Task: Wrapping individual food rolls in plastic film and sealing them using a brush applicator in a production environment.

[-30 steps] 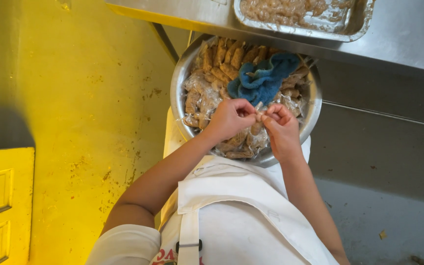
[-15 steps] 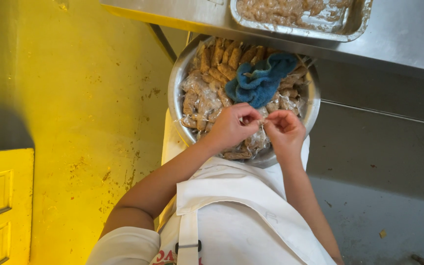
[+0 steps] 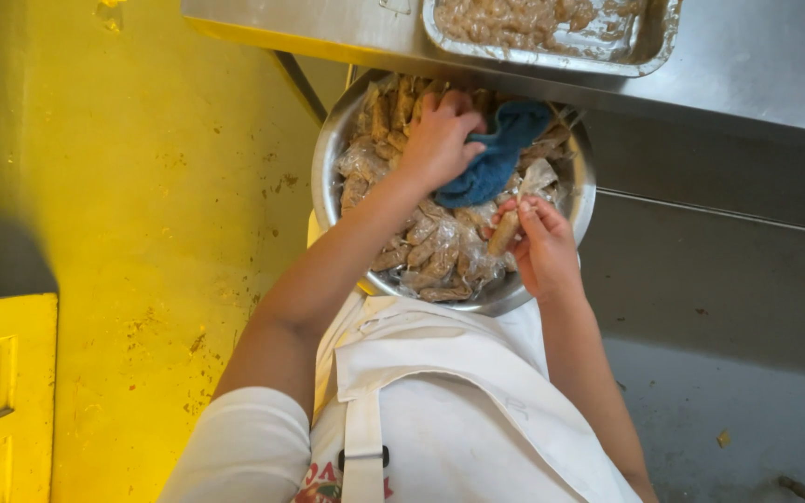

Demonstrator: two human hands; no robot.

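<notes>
Blue and crumpled, a cloth [image 3: 496, 154] lies on top of the heap in a round steel bowl [image 3: 328, 154], and the left hand [image 3: 440, 135] rests on its near-left part with fingers [image 3: 458, 104] curled down and pressed onto the fabric. The cloth is soft and bunched, darker in its folds, and its far end reaches toward the bowl's rim beyond the fingertips.

The right hand [image 3: 542, 247] pinches a small tan, finger-shaped roll [image 3: 505, 231] between thumb and fingers; the roll stands tilted, with a scrap of clear wrap [image 3: 538, 175] at its upper end. Just below and left of these fingers lie many wrapped rolls [image 3: 421, 251] of the same kind, packed close and filling the bowl almost to its edge.

Beyond the left fingertips the bowl's far rim slips under the edge of a steel counter [image 3: 757, 56], which carries a rectangular metal tray [image 3: 659, 37] of brownish mix. Between the two hands only a narrow strip of cloth and rolls is open. Left of the bowl runs a yellow floor [image 3: 132, 233]; right of it, grey steel [image 3: 719, 270].
</notes>
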